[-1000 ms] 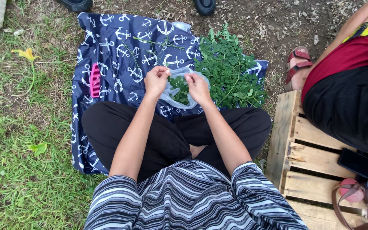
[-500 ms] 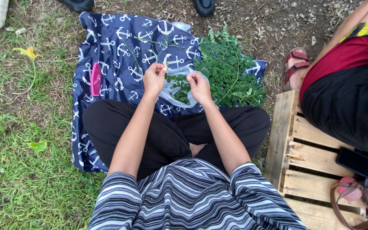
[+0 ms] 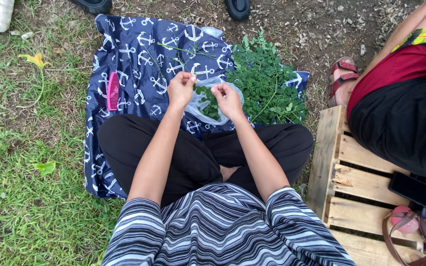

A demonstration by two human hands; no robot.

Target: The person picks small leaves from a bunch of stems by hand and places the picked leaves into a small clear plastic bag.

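Fingers (image 3: 189,78) pinching sprig, one bag (image 3: 200,106), one comb (image 3: 113,91)

Leaf pile (image 3: 267,83) crowds right; comb (image 3: 113,91) left.

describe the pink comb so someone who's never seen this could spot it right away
Find the navy cloth with white anchors spread on the grass. Near its left edge, left of the person's left hand, lies the pink comb. It is the only pink thing on the cloth.

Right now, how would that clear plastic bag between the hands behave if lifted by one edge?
The clear plastic bag looks thin and crumpled, so it would probably sag limply. It holds only a few small green leaves, so it is likely very light. Its open mouth could spill them if tipped.
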